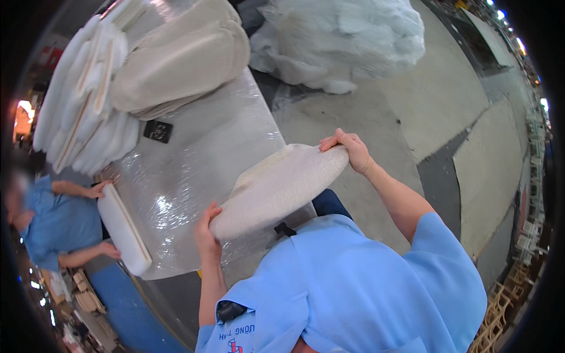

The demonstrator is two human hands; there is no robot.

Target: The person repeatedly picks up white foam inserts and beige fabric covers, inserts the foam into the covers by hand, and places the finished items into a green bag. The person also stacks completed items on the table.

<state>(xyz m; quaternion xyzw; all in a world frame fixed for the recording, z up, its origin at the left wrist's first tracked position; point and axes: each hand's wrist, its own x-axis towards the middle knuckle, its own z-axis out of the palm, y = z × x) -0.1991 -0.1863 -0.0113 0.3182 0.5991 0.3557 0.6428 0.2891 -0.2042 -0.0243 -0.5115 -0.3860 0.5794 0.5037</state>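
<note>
A beige fabric-covered cushion, long with rounded ends, is held tilted in front of my body, over the near right edge of the table. My left hand is closed on its left end, thumb at the upper edge. The right end is gripped by my right hand, its fingers over the top edge. On the table, which is covered in clear plastic, lies a stack of flat beige oval covers, beyond the cushion and to its left.
White padded pieces are piled at the far left, beside a small black object. A co-worker at the table's left side holds a white pad. A plastic-wrapped white bundle stands beyond. Sheets cover the floor.
</note>
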